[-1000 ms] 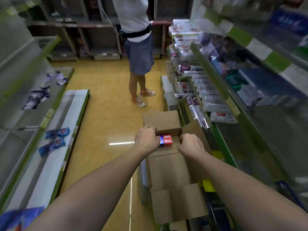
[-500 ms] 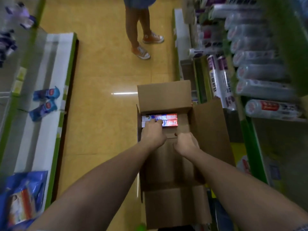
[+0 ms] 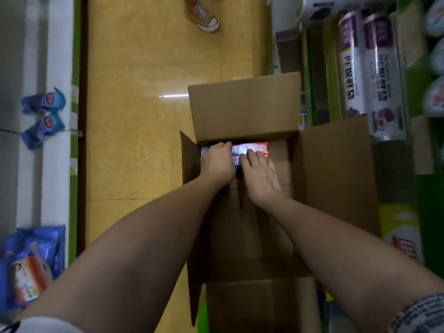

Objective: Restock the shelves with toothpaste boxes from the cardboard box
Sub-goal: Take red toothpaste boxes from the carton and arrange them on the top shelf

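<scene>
Both forearms reach into the open cardboard box point(image 3: 336, 169) on the yellow floor point(image 3: 144, 116). At its far end the left hand point(image 3: 217, 162) curls its fingers over the toothpaste boxes point(image 3: 258, 147), while the right hand point(image 3: 258, 174), just beside it at 3 o'clock, lays nearly straight fingers on them. Farther off, an orange sneaker point(image 3: 201, 16) stands at 12 o'clock.

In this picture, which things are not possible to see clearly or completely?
- Toothpaste boxes, head view: both hands cover them, so their number is unclear; the print is blurred.
- Left hand: its fingertips curl out of sight, so the grip is uncertain.
- Right hand hides what lies under it.
- Cardboard box: its near end is cut off by the bottom edge.
</scene>
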`<action>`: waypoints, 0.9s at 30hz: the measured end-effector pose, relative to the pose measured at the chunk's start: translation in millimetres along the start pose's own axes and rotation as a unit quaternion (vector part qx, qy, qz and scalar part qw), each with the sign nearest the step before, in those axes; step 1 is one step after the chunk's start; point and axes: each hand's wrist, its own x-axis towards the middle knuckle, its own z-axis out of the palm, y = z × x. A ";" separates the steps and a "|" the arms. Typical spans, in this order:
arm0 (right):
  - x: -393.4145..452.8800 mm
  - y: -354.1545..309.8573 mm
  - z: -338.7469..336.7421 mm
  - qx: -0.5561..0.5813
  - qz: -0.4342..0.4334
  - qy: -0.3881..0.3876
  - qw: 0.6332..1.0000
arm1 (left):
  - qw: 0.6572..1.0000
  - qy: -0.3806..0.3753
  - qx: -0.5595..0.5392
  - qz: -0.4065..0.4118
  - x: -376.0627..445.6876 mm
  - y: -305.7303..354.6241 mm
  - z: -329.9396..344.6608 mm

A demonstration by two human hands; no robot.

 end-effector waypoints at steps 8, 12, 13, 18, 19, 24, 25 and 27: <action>16.8 -0.5 10.6 -0.018 0.029 0.090 0.995 | 0.998 0.045 0.048 -0.014 7.8 -2.7 15.6; 5.5 3.6 12.5 -0.022 0.016 0.042 0.999 | 0.996 0.034 0.079 -0.009 5.0 -2.7 21.5; -1.4 4.9 13.8 -0.020 0.020 0.032 0.999 | 0.995 0.036 0.091 -0.002 4.8 -1.6 21.6; -32.6 14.6 27.8 -0.011 0.060 0.000 0.998 | 0.987 0.015 0.157 0.009 9.5 2.2 21.7; -35.2 16.9 30.6 -0.003 0.063 -0.010 0.998 | 0.986 0.012 0.164 0.010 10.3 2.0 22.7; -38.5 23.7 32.7 0.006 0.072 -0.007 0.997 | 0.991 0.008 0.132 0.001 8.6 5.3 17.6; -39.5 23.8 29.3 0.008 0.075 -0.013 0.997 | 0.992 -0.002 0.124 -0.003 6.4 7.3 14.5; -43.6 23.9 21.3 0.009 0.085 -0.031 0.996 | 0.994 -0.021 0.109 -0.012 -0.6 9.5 9.7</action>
